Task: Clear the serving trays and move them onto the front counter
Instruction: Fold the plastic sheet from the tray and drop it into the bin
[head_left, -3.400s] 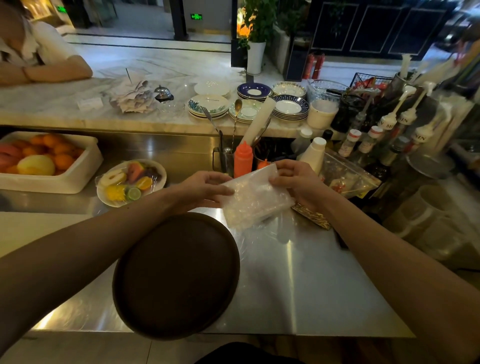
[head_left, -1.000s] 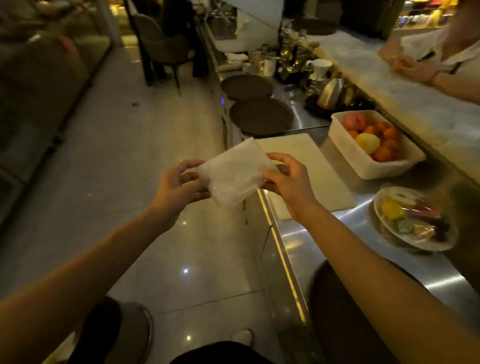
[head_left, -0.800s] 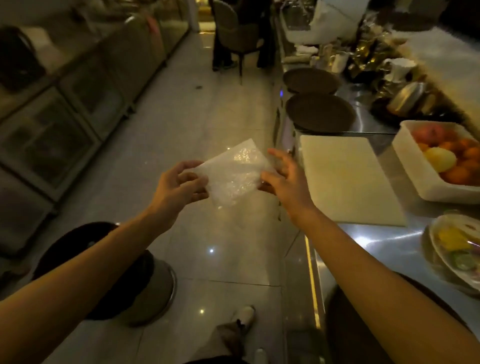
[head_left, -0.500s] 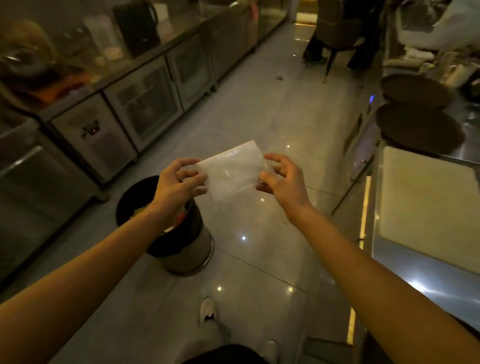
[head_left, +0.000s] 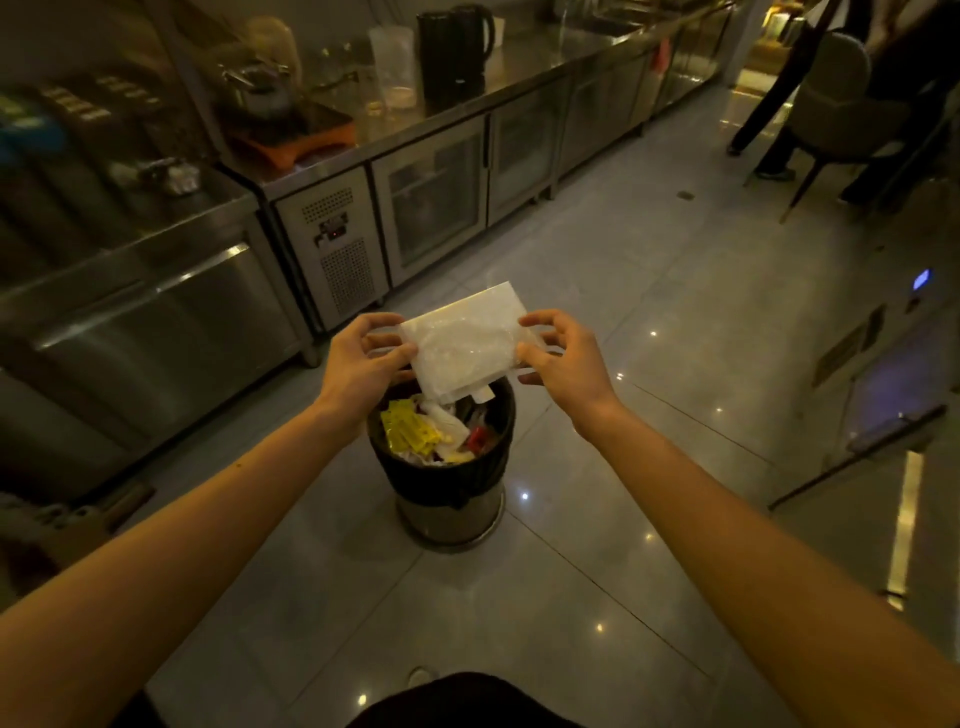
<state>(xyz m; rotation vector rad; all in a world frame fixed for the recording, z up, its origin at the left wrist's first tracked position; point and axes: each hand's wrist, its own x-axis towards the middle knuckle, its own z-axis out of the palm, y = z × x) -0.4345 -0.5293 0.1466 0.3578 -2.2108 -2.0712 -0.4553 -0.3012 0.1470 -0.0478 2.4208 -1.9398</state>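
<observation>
I hold a clear plastic wrapper (head_left: 467, 345) flat between both hands, right above an open round trash bin (head_left: 447, 483) on the floor. My left hand (head_left: 363, 364) pinches its left edge. My right hand (head_left: 563, 358) grips its right edge with thumb and fingertips. The bin has a black liner and holds yellow, white and red scraps. No serving tray is in view.
A long steel counter with glass-door fridges (head_left: 436, 202) runs along the left, with a black kettle (head_left: 454, 52) on it. The work counter's edge (head_left: 893, 431) shows at right. A chair and a standing person (head_left: 831, 104) are at the far right.
I turned away from the counter and its brown trays toward the floor. The wrapper travelled with both hands and now hangs over the bin, which came into full view.
</observation>
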